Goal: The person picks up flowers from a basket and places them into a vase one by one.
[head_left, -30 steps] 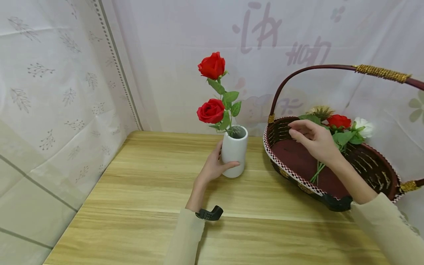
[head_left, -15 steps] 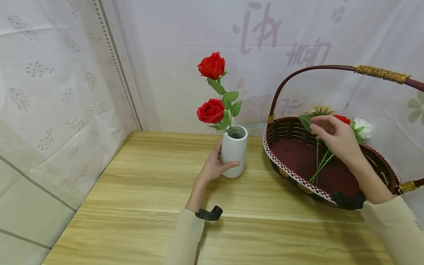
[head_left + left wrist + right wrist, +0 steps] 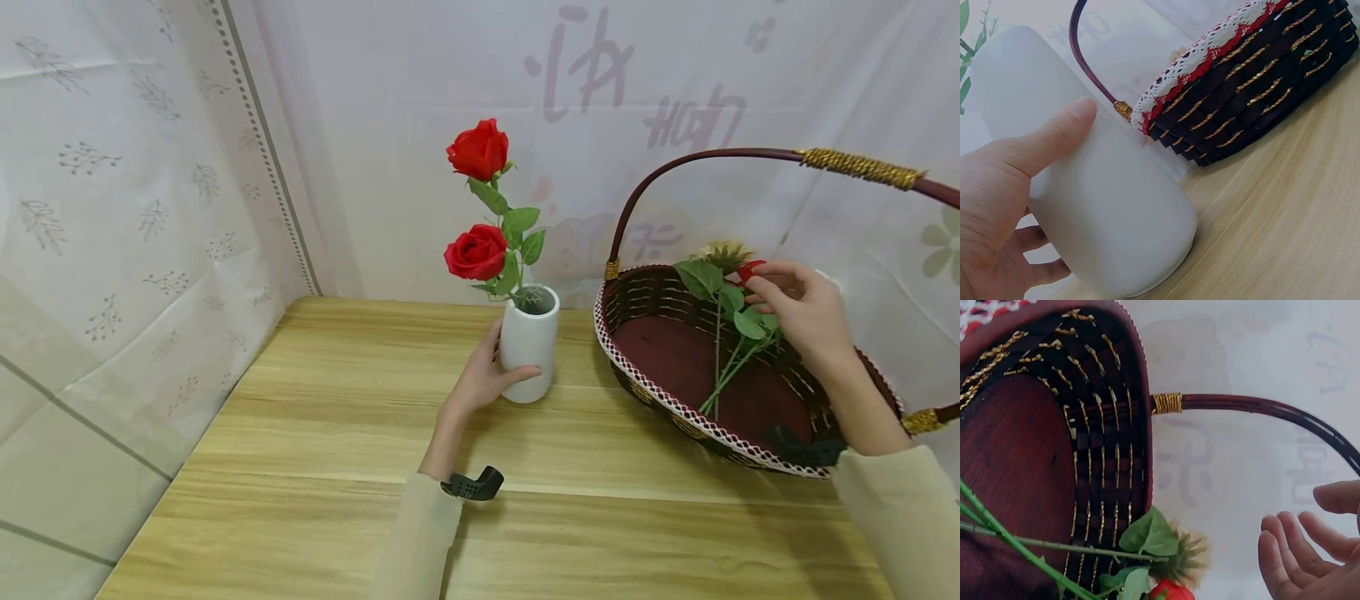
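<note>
My left hand [image 3: 480,379] grips a white vase [image 3: 531,354] standing on the wooden table, thumb across its front. Two red roses, one upper [image 3: 477,150] and one lower [image 3: 477,252], rise from the vase with green leaves. Over the wicker basket [image 3: 656,350] at the right hovers my right hand [image 3: 810,312]. Its fingers are relaxed and hold nothing, as the right wrist view shows. Nearest to them is a red flower [image 3: 750,271], partly hidden by the hand. Beside it lies a beige flower [image 3: 1188,559]; green stems [image 3: 731,379] reach down into the basket.
The basket's tall arched handle [image 3: 705,152] rises behind the right hand. White lace trims its rim [image 3: 1222,37]. A printed cloth [image 3: 390,167] hangs behind the table, another patterned cloth [image 3: 150,250] at the left.
My right hand has moved right across the basket, from near its left side to the red flower, uncovering leaves and covering the white flower. My left hand and the vase have stayed put.
</note>
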A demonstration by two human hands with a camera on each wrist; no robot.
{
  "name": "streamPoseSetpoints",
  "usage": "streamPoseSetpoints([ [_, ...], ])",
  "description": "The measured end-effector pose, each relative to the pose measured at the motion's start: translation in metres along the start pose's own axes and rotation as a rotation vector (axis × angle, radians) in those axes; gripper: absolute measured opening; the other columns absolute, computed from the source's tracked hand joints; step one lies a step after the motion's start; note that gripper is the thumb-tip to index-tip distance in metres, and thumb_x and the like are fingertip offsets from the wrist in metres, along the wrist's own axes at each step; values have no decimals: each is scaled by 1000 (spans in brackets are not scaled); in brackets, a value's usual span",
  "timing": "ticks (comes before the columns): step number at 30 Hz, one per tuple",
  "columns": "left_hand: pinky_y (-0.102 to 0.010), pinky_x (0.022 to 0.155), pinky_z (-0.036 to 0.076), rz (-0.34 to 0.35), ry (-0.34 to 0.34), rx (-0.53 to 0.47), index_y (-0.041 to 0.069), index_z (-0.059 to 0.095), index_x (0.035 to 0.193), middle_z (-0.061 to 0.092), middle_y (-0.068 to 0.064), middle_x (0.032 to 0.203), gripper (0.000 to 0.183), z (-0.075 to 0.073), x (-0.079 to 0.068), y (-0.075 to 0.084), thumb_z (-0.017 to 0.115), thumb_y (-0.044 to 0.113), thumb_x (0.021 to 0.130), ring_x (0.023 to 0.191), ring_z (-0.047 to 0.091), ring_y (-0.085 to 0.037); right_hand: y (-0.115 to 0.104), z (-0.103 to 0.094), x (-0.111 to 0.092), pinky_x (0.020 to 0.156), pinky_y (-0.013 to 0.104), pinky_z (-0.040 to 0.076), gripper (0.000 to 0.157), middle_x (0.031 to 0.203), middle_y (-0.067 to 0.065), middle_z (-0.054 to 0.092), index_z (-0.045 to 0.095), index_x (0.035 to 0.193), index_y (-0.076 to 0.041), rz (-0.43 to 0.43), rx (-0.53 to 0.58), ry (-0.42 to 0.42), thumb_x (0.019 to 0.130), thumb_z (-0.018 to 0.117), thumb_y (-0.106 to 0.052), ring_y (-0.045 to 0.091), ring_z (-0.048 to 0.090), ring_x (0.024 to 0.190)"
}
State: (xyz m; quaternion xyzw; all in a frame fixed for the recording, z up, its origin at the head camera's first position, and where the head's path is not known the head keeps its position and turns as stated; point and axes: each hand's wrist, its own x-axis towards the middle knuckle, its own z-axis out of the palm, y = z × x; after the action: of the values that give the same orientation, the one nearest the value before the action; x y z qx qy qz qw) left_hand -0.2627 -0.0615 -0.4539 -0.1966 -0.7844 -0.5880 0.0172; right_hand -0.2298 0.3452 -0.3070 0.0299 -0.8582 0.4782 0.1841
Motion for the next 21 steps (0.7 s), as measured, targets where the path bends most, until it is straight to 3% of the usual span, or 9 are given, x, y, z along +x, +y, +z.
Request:
streamPoseSetpoints([
  [1,-48,110,40,-1,6,1,26,32,156,48,-3,147,95,1,2,-6,89,26,79,134,49,-26,2,-1,0,64,11,51,13,92,-24,64,62,113,-22,12,12,7,100,64,-26,-6,64,75],
  [8,-45,110,41,-1,8,10,27,33,154,49,1,145,93,1,2,-5,89,29,80,133,49,-22,13,-11,1,62,10,51,7,83,-27,63,60,107,-25,119,38,47,101,63,-24,-8,64,69],
  [16,-46,110,41,7,8,11,28,32,155,48,1,146,95,2,2,-5,89,27,80,133,49,-23,29,-20,5,57,13,52,8,73,-22,66,56,104,-17,260,171,81,100,62,-18,-2,65,60],
  [21,-50,110,40,13,14,0,23,31,156,48,-5,147,95,2,0,-1,88,20,81,134,48,-28,37,-22,7,54,14,53,11,66,-20,64,55,103,-11,321,152,113,98,62,-18,-1,64,55],
])
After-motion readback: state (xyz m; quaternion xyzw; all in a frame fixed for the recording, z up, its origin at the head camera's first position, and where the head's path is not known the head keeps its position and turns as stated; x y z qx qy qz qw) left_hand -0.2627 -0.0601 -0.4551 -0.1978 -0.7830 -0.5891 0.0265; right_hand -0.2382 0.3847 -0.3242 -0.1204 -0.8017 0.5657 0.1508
